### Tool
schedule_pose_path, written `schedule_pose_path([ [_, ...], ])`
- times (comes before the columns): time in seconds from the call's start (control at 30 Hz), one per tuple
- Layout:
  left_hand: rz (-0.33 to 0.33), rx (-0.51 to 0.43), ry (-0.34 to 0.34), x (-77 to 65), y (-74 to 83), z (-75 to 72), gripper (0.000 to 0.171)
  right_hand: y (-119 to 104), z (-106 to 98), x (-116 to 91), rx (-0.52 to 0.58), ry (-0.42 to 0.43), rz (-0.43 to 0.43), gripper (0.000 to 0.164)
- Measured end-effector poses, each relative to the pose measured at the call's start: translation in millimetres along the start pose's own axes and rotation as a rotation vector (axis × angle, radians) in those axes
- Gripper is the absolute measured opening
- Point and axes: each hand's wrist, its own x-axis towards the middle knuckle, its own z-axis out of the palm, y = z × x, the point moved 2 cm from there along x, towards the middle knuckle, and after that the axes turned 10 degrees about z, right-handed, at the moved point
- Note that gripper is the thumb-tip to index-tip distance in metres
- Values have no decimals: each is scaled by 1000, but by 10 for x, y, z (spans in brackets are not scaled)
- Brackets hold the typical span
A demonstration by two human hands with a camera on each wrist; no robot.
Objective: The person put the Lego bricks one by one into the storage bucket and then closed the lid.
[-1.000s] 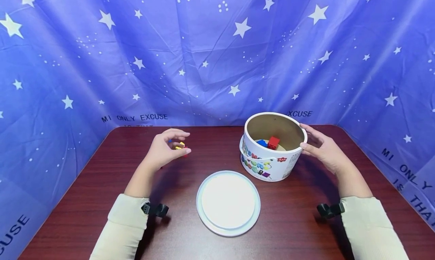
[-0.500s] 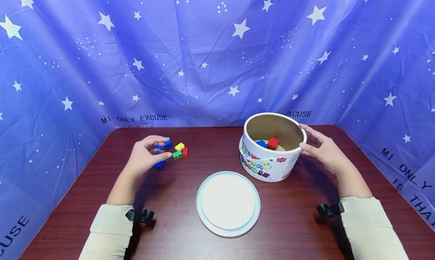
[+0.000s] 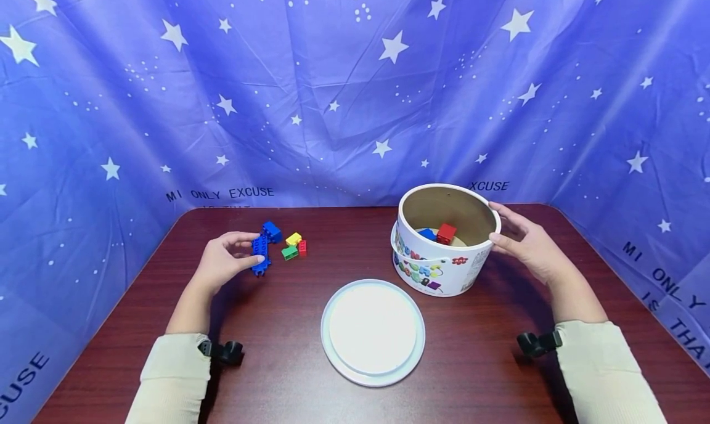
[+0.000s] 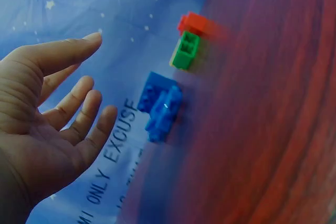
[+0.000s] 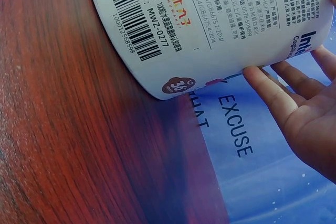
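Observation:
In the head view my left hand (image 3: 224, 260) is at the left, its thumb and fingertips at the near side of a long blue toy-brick base (image 3: 259, 254). The left wrist view has this hand with loosely bent fingers and nothing between them, apart from the blue bricks (image 4: 161, 103). Another blue brick (image 3: 272, 232) lies just behind the base. My right hand (image 3: 527, 245) touches the outer wall and rim of a white printed bucket (image 3: 438, 270) with spread fingers. Inside the bucket sit a red brick (image 3: 446, 233) and a blue piece (image 3: 427, 233).
A yellow brick (image 3: 294, 239), a green brick (image 3: 289, 252) and a small red brick (image 3: 302, 246) lie right of the blue ones. A round white lid (image 3: 373, 331) rests on the dark red table (image 3: 288, 362), front middle. A starry blue curtain (image 3: 310, 91) hangs behind.
My left hand has moved left and down, away from the yellow, green and red bricks, to the blue base. The right hand and bucket have stayed put.

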Motion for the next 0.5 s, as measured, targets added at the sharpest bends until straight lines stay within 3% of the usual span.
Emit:
schedule_pose_path([
  [0.23, -112, -5, -102, 3, -217, -7, 62, -4, -2, -4, 25, -9, 3, 65],
  [0.5, -158, 54, -154, 26, -368, 45, 68, -31, 1, -8, 41, -21, -2, 65],
])
